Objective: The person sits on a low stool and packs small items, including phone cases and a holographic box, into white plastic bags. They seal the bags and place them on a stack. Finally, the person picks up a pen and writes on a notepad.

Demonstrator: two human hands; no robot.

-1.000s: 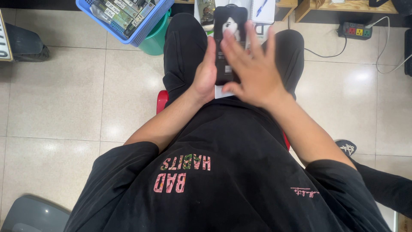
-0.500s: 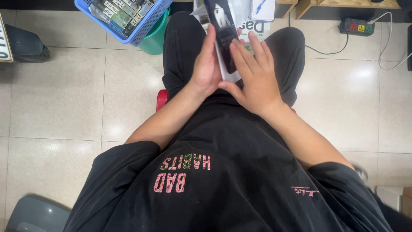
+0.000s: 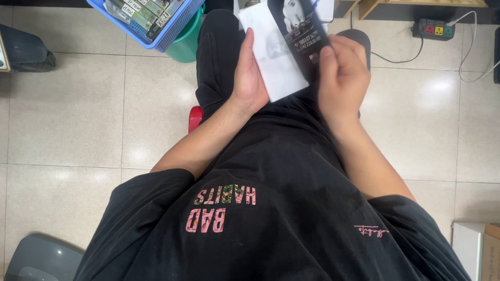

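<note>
Holding a white sleeve (image 3: 276,57) over the lap, left hand (image 3: 250,78) cupped its near-left edge, thumb laid along the side, grip pressed onto the paper. Right hand (image 3: 341,78) closed beside it, grip pinching a black printed card (image 3: 302,31) that overlapped the sleeve's right edge and stuck out beyond it. Blue basket (image 3: 156,26) of flat packets sat up-left of the sleeve, atop a green bin (image 3: 187,47). Power strip (image 3: 436,28) lay well right of the sleeve on the tiled floor (image 3: 67,114).
</note>
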